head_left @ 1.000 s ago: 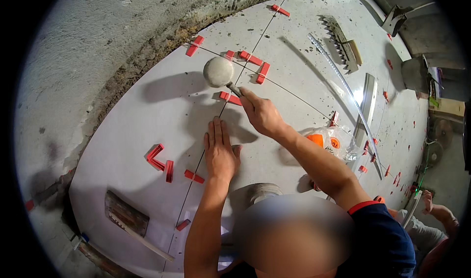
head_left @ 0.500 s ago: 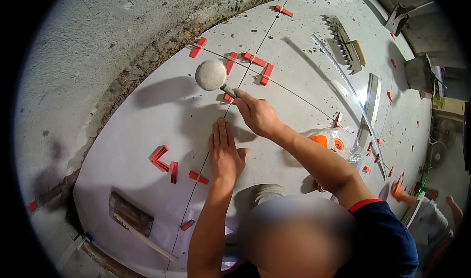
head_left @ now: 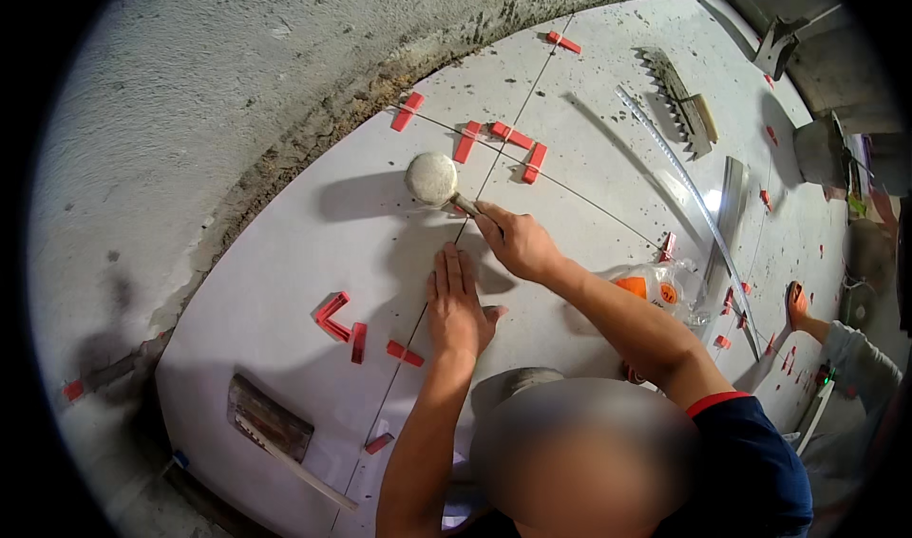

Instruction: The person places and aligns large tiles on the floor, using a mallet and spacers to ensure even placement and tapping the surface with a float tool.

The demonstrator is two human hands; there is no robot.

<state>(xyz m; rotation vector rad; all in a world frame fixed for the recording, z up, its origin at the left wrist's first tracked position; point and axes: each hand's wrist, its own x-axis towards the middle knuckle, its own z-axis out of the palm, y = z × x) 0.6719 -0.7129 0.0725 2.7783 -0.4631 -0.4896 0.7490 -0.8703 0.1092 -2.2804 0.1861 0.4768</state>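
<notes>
My right hand (head_left: 522,244) is wrapped round the handle of a mallet. The mallet's pale round head (head_left: 432,178) is over the tiles, just left of a dark joint line. My left hand (head_left: 459,308) lies flat on the tile (head_left: 285,244) beside the same joint, fingers stretched forward and thumb out to the right. Part of a red wedge under the mallet handle is hidden. Ahead of the hands, red tile-levelling wedges (head_left: 534,163) sit around the crossing of the joints. Another red wedge (head_left: 405,353) straddles the joint near my left wrist.
Loose red wedges (head_left: 334,318) and a trowel (head_left: 271,419) lie at left. On the right are a notched trowel (head_left: 679,106), a metal ruler (head_left: 679,172), a straight bar (head_left: 725,225) and a plastic bag (head_left: 662,286). A rough wall (head_left: 237,73) borders the floor. Another person's limb (head_left: 800,308) shows far right.
The whole view has shifted, so floor and hands appear lower and farther right. The mallet head has come slightly nearer relative to the tiles. The other person's limb at far right has moved.
</notes>
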